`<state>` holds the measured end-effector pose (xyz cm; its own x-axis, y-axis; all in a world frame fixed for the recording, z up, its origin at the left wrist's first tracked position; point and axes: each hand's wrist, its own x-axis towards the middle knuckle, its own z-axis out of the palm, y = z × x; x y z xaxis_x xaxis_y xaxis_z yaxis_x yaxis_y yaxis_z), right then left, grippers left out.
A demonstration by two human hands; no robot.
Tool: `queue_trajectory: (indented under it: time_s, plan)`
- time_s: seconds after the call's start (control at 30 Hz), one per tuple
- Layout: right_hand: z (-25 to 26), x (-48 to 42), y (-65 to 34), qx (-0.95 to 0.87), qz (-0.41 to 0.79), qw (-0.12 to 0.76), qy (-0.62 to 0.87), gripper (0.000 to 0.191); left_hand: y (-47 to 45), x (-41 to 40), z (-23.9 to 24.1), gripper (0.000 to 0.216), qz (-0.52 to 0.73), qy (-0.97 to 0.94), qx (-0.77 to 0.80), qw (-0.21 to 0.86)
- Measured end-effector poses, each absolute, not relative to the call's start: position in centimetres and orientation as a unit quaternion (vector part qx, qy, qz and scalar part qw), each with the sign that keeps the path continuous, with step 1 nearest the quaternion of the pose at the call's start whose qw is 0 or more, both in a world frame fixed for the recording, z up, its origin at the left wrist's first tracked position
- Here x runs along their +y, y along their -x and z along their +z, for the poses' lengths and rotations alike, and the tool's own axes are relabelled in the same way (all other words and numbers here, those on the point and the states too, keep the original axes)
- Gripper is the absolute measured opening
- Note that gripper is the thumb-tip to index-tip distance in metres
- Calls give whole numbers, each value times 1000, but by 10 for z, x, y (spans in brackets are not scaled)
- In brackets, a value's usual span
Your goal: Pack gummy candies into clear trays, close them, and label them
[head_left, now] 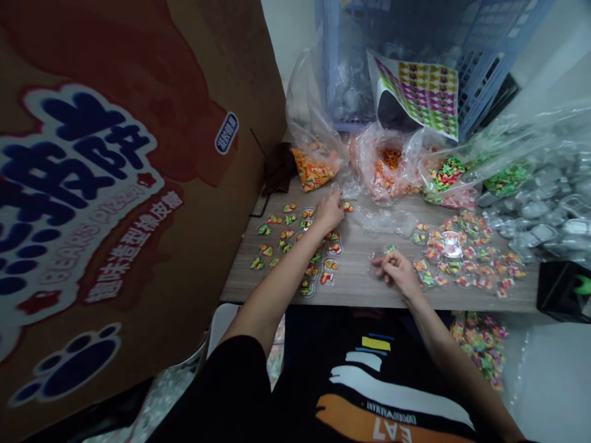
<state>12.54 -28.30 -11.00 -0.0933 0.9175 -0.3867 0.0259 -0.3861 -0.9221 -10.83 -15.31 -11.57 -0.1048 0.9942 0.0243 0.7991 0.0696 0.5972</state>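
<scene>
I sit at a wooden table (355, 271). My left hand (329, 211) reaches far forward, fingers curled at a small colourful piece (347, 207) near a bag of orange pieces (314, 169). My right hand (397, 271) rests near the front edge, fingers pinched on a small clear packet (388, 250). Rows of small colourful pieces (289, 237) lie under and left of my left arm. A heap of filled clear packets (466, 255) lies to the right of my right hand.
A big brown printed cardboard box (115, 184) walls off the left. At the back stand a blue crate (415, 55), a sticker sheet (422, 92) and plastic bags of pieces (392, 163). Empty clear shells (540, 209) pile at right, beside a black box (563, 289).
</scene>
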Motion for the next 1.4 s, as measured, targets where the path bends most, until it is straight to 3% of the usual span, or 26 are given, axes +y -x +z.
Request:
queue_trajectory:
  time_s: [0.3,0.6,0.87,1.17,1.4]
  plan:
    - [-124,-254,-146,-415,482,442,633,24,116,-146,-118,48,284,-571,713,290]
    - [-115,-268,-133,-370,529,499,578,41,108,-219,-117,57,392,-520,646,399]
    - [-115,-278,-132,-362,539,491,580,39,26,-296,-128,52,347,-610,657,276]
    - [-128,-297,-115,-355,582,428,593,37,36,-326,-126,54,331,-652,624,276]
    - [-129,-287,-110,-458,498,414,609,29,32,-334,-141,52,335,-692,601,219]
